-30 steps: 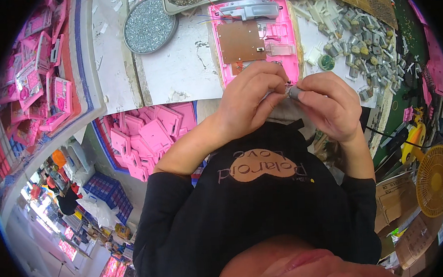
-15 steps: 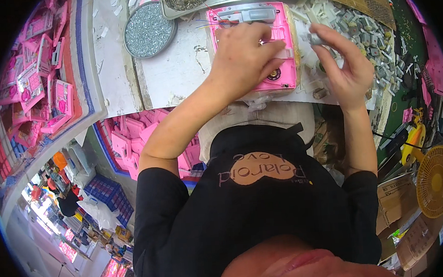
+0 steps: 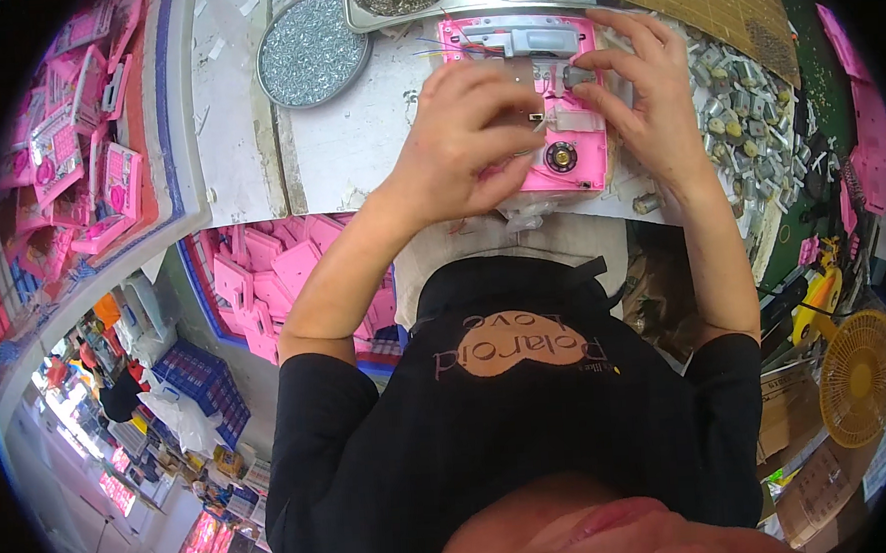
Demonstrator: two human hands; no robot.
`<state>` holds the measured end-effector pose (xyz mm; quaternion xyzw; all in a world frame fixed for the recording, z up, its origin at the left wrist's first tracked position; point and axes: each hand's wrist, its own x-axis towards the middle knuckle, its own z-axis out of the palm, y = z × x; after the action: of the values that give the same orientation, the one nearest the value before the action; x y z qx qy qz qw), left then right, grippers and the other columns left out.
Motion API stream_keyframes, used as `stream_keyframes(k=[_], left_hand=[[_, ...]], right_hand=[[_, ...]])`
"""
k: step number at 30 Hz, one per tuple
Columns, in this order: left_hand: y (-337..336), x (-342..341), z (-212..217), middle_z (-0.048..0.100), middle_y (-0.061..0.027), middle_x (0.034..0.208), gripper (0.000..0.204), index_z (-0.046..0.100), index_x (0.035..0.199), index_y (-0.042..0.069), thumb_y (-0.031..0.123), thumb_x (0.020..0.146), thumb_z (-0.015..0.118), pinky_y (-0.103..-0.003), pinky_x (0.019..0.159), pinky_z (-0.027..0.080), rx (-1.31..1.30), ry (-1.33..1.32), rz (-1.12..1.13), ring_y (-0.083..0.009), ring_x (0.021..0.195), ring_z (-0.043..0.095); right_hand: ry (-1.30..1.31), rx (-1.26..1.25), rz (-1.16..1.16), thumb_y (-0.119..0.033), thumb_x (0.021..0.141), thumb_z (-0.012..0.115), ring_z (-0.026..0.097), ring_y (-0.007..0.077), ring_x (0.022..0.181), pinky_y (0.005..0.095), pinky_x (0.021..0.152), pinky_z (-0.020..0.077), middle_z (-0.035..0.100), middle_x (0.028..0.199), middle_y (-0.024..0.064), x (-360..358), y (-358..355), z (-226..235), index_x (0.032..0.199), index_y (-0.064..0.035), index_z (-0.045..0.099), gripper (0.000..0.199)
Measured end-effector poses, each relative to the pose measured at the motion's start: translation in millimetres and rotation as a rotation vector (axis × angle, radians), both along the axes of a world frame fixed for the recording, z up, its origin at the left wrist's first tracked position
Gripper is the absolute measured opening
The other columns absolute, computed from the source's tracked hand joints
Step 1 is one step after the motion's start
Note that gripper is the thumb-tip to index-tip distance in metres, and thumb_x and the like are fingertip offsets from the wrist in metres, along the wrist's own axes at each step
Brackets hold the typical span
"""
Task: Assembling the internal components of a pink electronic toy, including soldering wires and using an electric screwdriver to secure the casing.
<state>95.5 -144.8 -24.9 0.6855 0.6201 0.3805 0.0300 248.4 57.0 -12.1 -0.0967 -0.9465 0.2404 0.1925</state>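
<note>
A pink plastic housing (image 3: 597, 146) lies open side up on the bench in front of me. It carries a grey plastic mechanism (image 3: 541, 41) along its far edge, thin coloured wires and a small round speaker (image 3: 561, 156). My right hand (image 3: 644, 96) comes over its right side, thumb and fingertips pinching a small grey motor (image 3: 578, 76) at the middle of the housing. My left hand (image 3: 466, 140) hovers over the housing's left part with fingers curled. Motion blurs those fingers, so what they hold, if anything, cannot be made out.
Beyond the housing stand a round tray of small silvery parts (image 3: 311, 51) and a metal tray of screws (image 3: 357, 11). Loose grey motors (image 3: 746, 125) are heaped on the right beside brown cardboard (image 3: 699, 3). Pink casings fill crates at left (image 3: 67, 166) and below the bench (image 3: 272, 265).
My right hand has moved left with the motor, from beside the housing to over it. My left hand has drawn back toward the left, uncovering the speaker. The whole view has shifted slightly.
</note>
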Motion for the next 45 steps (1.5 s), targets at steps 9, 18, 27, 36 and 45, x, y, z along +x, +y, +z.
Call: stream_keyframes(k=[9, 18, 27, 36, 45], left_hand=[[2.5, -9.2, -17.9, 0.064, -0.0060, 0.100, 0.023, 0.068, 0.099, 0.010, 0.016, 0.079, 0.078, -0.041, 0.080, 0.044, -0.024, 0.090, 0.543, -0.0270, 0.088, 0.063], [-21.8, 14.9, -10.6, 0.067, -0.0059, 0.091, 0.013, 0.069, 0.090, 0.008, 0.007, 0.080, 0.077, -0.037, 0.078, 0.047, -0.030, 0.026, 0.450, -0.0257, 0.084, 0.065], [-24.4, 14.3, -14.4, 0.066, -0.0064, 0.094, 0.016, 0.069, 0.092, 0.008, 0.005, 0.079, 0.076, -0.038, 0.080, 0.046, 0.022, 0.008, 0.431, -0.0267, 0.088, 0.064], [-40.1, 15.0, 5.0, 0.059, -0.0108, 0.110, 0.034, 0.071, 0.107, 0.010, 0.005, 0.075, 0.077, -0.037, 0.081, 0.045, 0.224, -0.047, 0.615, -0.0245, 0.088, 0.058], [0.0, 29.1, 17.2, 0.066, -0.0122, 0.102, 0.029, 0.066, 0.109, 0.002, -0.008, 0.082, 0.069, -0.030, 0.060, 0.054, 0.223, -0.378, 0.379, -0.0202, 0.076, 0.065]], right_hand=[[-0.146, 0.250, 0.044, -0.017, 0.082, 0.077, 0.047, 0.0377, 0.130, 0.0455, 0.107, 0.0424, 0.059, 0.141, 0.0066, -6.1, -2.7, 16.6, 0.104, -0.0103, 0.078, 0.022], [0.071, 0.193, 0.162, -0.012, 0.079, 0.076, 0.051, 0.0355, 0.127, 0.0467, 0.106, 0.0444, 0.064, 0.134, 0.0067, -32.2, -23.9, 27.9, 0.095, -0.0089, 0.075, 0.017], [0.078, 0.316, 0.540, -0.011, 0.076, 0.072, 0.056, 0.0399, 0.120, 0.0455, 0.100, 0.0497, 0.067, 0.121, 0.0117, -84.9, -20.6, 29.0, 0.083, -0.0051, 0.072, 0.009], [0.129, 0.269, 0.444, 0.000, 0.072, 0.073, 0.052, 0.0362, 0.132, 0.0457, 0.104, 0.0496, 0.064, 0.133, 0.0086, -68.8, -18.2, 15.7, 0.089, -0.0042, 0.063, 0.021], [0.149, 0.062, 0.301, -0.002, 0.076, 0.072, 0.056, 0.0361, 0.124, 0.0440, 0.099, 0.0508, 0.066, 0.128, 0.0095, -43.7, -7.4, -0.6, 0.092, -0.0050, 0.062, 0.019]])
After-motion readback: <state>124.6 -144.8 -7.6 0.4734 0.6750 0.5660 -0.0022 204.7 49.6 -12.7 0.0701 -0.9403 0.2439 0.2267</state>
